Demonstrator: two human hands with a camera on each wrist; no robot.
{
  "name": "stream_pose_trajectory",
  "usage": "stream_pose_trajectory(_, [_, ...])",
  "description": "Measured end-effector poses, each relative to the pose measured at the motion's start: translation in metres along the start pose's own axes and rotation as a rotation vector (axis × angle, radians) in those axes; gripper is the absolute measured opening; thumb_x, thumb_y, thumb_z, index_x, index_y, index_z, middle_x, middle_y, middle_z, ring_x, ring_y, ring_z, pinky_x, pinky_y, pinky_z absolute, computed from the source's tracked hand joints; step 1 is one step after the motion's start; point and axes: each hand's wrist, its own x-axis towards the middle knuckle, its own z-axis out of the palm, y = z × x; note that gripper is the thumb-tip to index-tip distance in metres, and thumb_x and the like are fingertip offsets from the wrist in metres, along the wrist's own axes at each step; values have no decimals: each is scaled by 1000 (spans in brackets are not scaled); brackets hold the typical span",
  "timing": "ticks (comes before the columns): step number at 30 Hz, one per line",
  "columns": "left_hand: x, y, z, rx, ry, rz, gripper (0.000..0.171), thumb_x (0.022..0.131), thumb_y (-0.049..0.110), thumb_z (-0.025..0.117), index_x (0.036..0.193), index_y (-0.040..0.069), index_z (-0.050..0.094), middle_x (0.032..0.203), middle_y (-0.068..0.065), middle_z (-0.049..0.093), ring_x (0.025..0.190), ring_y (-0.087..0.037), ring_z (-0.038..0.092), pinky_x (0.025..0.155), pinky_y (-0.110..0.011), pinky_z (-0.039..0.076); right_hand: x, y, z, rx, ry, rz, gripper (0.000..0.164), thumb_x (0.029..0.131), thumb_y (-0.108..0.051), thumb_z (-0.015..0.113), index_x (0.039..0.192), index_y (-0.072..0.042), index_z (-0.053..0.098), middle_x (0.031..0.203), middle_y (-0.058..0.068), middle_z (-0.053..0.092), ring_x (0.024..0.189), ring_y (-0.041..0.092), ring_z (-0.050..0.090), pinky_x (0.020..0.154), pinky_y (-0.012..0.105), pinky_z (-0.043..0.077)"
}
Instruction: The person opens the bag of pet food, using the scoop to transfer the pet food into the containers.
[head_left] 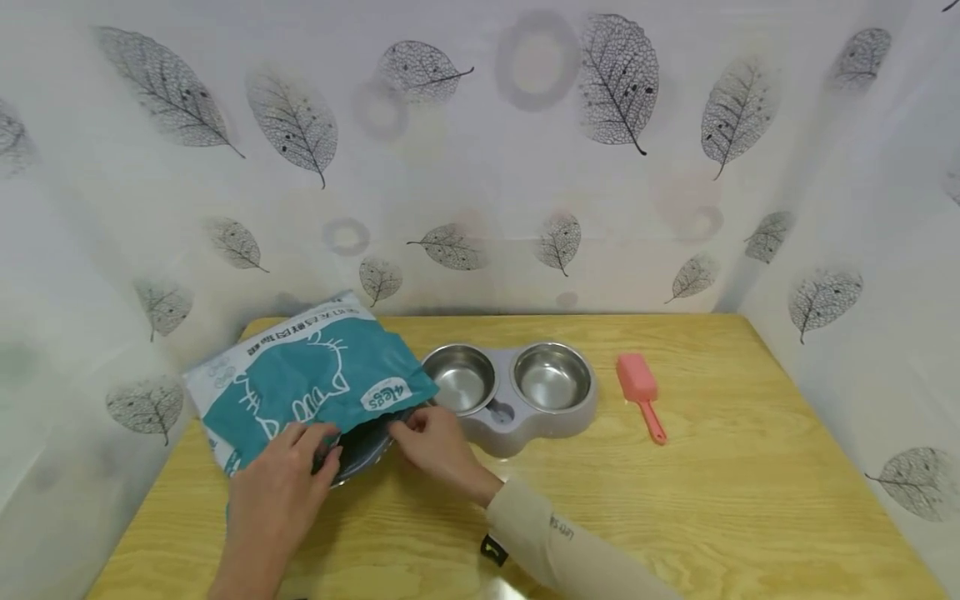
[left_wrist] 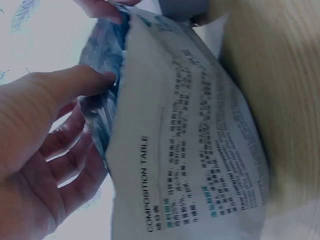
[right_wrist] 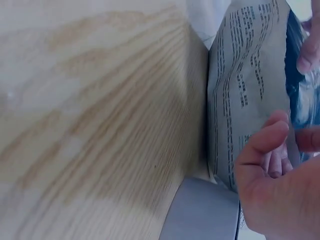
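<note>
A teal and white pet food bag [head_left: 315,367] with a white cat outline lies tilted at the left of the table, its dark mouth parted toward me. My left hand [head_left: 273,487] pinches the left part of the mouth's edge. In the left wrist view, the thumb [left_wrist: 95,80] is at the opening beside the white panel printed "COMPOSITION TABLE". My right hand [head_left: 438,446] pinches the mouth's right end between thumb and finger; in the right wrist view, its fingers [right_wrist: 267,137] are bent at the bag's edge. The contents are hidden.
A grey double feeder [head_left: 506,429] with two steel bowls stands right behind my right hand. Farther right lies a pink scoop [head_left: 637,379], handle toward me. A small black item [head_left: 493,550] shows beside my right sleeve. Leaf-patterned sheets [head_left: 480,167] surround the wooden table [head_left: 720,500].
</note>
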Motion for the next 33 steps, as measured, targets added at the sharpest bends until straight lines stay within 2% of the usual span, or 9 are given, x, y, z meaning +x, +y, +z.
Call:
stream_pose_trajectory(3, [-1, -3, 1, 2, 6, 17, 22, 74, 18, 80, 92, 15, 68, 78, 0, 62, 61, -12, 57, 45, -30, 43, 5, 2, -2, 21, 34, -22, 31, 88, -28, 57, 66, -8, 64, 49, -3, 56, 44, 8, 51, 44, 23, 42])
stream_pose_trajectory(7, [-2, -5, 1, -31, 76, 62, 21, 71, 11, 80, 88, 14, 68, 78, 0, 60, 60, -12, 58, 46, -29, 44, 6, 3, -4, 0, 32, -37, 26, 87, -21, 57, 67, -7, 67, 50, -5, 57, 43, 7, 51, 43, 22, 42])
stream_pose_trajectory(12, [0, -8, -2, -70, 154, 124, 21, 69, 6, 80, 85, 13, 68, 76, 0, 56, 58, -11, 55, 47, -26, 44, 5, 2, -4, -65, 11, -60, 25, 84, -17, 59, 61, -10, 64, 48, -4, 54, 44, 6, 48, 42, 22, 40])
stream_pose_trajectory(19, [5, -11, -13, -96, 180, 181, 22, 70, 6, 80, 86, 13, 68, 76, 1, 56, 60, -10, 55, 49, -27, 48, 7, 3, -6, -172, 1, -42, 29, 82, -20, 61, 55, -12, 62, 44, -7, 51, 42, 6, 46, 42, 21, 38])
stream_pose_trajectory(23, [12, -15, -20, -72, 180, 236, 19, 70, 8, 79, 84, 14, 68, 75, 2, 54, 59, -9, 54, 46, -24, 45, 8, 8, -5, -250, 4, -113, 34, 81, -18, 61, 48, -14, 53, 43, -10, 44, 42, 3, 40, 41, 18, 34])
stream_pose_trajectory(26, [15, -17, -22, -48, 117, 246, 17, 73, 11, 77, 87, 15, 69, 77, 3, 54, 59, -7, 51, 43, -19, 38, 8, 14, -6, -292, -5, -142, 39, 80, -16, 61, 45, -16, 45, 42, -10, 37, 41, 3, 35, 40, 18, 29])
stream_pose_trajectory(31, [21, -14, -22, 8, -117, 187, 28, 78, 22, 74, 104, 15, 68, 92, 0, 59, 71, -11, 54, 44, -20, 35, 10, 21, -15, -355, -43, -137, 43, 81, -16, 59, 44, -19, 37, 41, -11, 31, 38, 2, 30, 39, 18, 25])
stream_pose_trajectory(33, [23, -12, -20, 18, -181, 187, 33, 79, 27, 73, 109, 15, 66, 97, -2, 60, 77, -14, 57, 46, -22, 37, 12, 22, -19, -401, -28, -156, 42, 80, -15, 58, 44, -19, 36, 41, -12, 30, 37, 1, 29, 38, 17, 24])
